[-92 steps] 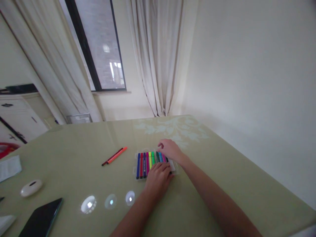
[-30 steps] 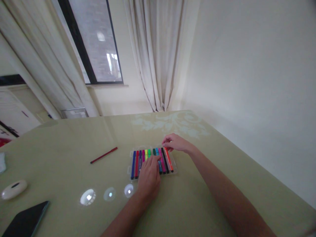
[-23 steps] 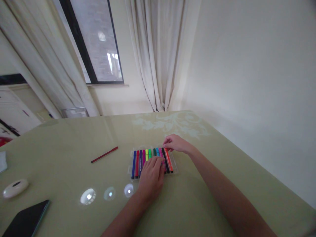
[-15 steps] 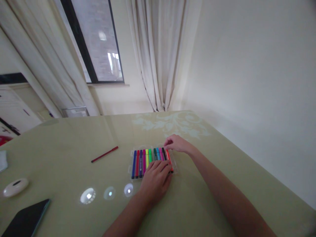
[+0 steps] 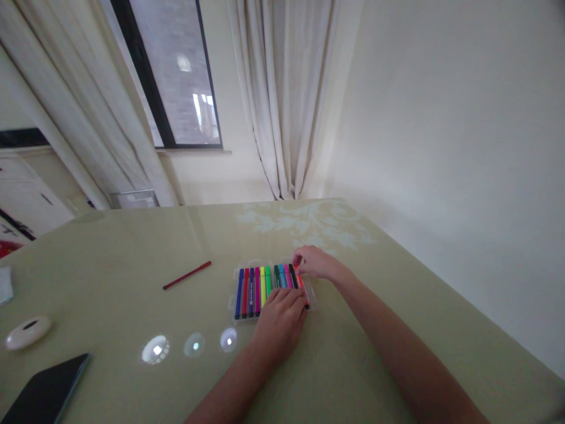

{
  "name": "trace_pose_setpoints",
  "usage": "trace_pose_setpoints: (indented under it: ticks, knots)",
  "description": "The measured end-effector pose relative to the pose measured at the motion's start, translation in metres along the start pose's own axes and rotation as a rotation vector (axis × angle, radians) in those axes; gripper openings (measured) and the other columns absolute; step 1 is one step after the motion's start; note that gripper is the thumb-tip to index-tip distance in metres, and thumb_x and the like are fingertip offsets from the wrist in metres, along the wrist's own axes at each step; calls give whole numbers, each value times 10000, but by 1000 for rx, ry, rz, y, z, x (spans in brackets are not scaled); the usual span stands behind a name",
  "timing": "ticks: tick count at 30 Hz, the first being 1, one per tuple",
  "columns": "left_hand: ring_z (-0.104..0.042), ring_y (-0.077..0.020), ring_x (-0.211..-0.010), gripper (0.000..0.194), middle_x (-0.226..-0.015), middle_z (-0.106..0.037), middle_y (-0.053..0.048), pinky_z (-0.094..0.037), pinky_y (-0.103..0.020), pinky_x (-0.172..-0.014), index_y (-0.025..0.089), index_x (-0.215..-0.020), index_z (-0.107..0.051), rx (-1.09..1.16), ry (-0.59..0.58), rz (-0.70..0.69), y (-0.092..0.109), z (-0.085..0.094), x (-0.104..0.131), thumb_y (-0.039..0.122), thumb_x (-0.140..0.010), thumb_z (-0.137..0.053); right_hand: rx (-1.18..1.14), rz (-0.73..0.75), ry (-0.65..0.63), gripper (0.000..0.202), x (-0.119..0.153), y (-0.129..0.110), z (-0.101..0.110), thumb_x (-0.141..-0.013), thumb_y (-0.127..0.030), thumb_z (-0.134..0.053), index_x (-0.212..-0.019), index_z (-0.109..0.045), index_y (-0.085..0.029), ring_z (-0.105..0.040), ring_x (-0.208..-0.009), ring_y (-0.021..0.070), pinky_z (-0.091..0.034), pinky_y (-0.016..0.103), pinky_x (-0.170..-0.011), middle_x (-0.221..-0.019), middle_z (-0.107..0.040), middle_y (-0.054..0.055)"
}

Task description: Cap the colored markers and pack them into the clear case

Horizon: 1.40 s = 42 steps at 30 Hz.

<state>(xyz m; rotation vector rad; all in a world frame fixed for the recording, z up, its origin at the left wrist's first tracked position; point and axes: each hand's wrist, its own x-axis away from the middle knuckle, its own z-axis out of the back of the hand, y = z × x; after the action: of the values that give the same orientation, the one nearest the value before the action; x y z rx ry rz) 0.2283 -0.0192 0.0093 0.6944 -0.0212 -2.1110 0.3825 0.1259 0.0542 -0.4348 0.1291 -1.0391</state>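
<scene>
A clear plastic case point(image 5: 237, 274) lies on the table, holding a row of coloured markers point(image 5: 251, 293). Across the near right part of the case lies my left hand point(image 5: 283, 315), fingers laid over the lower ends of several markers and hiding them. At the far right corner, my right hand point(image 5: 312, 262) has its thumb and fingers pinched around the cap end of an orange-red marker point(image 5: 302, 282), the rightmost in the row. A dark red marker point(image 5: 188, 275) lies by itself on the table, left of the case.
A white oval object point(image 5: 28, 333) and a dark flat device point(image 5: 46, 391) are at the left of the glossy green table point(image 5: 132, 247). Behind the table hang curtains point(image 5: 286, 106) beside a window; a wall point(image 5: 450, 129) borders its right side.
My right hand has shifted slightly nearer and closed around the end of the orange-red marker. The left hand stays nearly in place over the markers.
</scene>
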Motion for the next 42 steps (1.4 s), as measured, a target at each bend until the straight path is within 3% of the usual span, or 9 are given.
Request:
trace_pose_setpoints:
  ticks: [5,11,26,29,31,34,38,40,42]
  knots:
    - [-666,-256,-1074,236,-1207,-750,-57,-515,-457,-970,201,-1167,-691,-48,1,-16,-2,-3,1,159,-957,-592,-18,-12,11,221,2,-1,0,-740,-123,-776,-955,-780,-177,-698,-900,203,-487,249,-743,-1002,-776,68]
    - [-661,-244,-1123,321,-1322,-706,-56,-525,-440,-977,243,-1297,-633,-70,-9,-6,-8,-6,6,193,-984,-581,-72,-8,36,251,1,2,-1,-772,-109,-758,-1018,-771,-158,-717,-898,195,-515,251,-776,-988,-782,74]
    - [-659,-259,-1088,308,-1291,-711,-61,-557,-454,-944,253,-1225,-691,-86,-45,-6,-4,-4,3,156,-953,-585,-89,29,42,201,-3,10,-5,-804,-130,-720,-988,-797,-160,-717,-873,210,-517,272,-784,-955,-793,82]
    - [-653,-237,-1134,305,-1292,-714,-51,-539,-419,-988,253,-1278,-663,3,-19,-6,-17,3,-1,239,-993,-553,-87,29,38,212,-1,9,-4,-809,-125,-720,-1008,-788,-153,-710,-871,197,-507,261,-775,-963,-787,82]
    - [-639,-225,-1180,314,-1287,-716,-63,-509,-399,-1034,234,-1288,-657,27,54,98,-38,18,-3,290,-1027,-490,-81,27,36,203,-1,9,-3,-800,-117,-731,-992,-786,-154,-704,-862,189,-498,255,-766,-953,-783,77]
    - [-640,-258,-1141,336,-1202,-738,-96,-476,-428,-1044,194,-1153,-708,-137,203,499,-84,48,5,274,-1036,-403,-73,17,42,189,-1,8,-2,-781,-118,-755,-961,-788,-164,-697,-842,188,-486,253,-737,-937,-780,73]
    - [-524,-373,-1263,368,-1387,-608,-175,-422,-529,-1002,155,-1266,-630,-548,190,924,-137,78,38,285,-970,-454,-86,5,82,160,-3,4,0,-801,-167,-758,-959,-789,-161,-701,-854,199,-490,267,-751,-938,-779,80]
    - [-534,-396,-1219,352,-1286,-633,-207,-411,-547,-969,138,-1193,-640,-618,149,1039,-150,82,52,333,-966,-454,-100,4,115,137,-3,2,3,-847,-200,-721,-958,-787,-154,-705,-865,198,-494,271,-764,-944,-778,86]
    - [-563,-405,-1152,344,-1168,-657,-214,-428,-544,-918,131,-1084,-650,-613,108,1058,-154,82,57,354,-987,-406,-131,11,160,134,-1,-2,7,-874,-226,-699,-950,-784,-156,-704,-857,193,-496,271,-758,-934,-777,84]
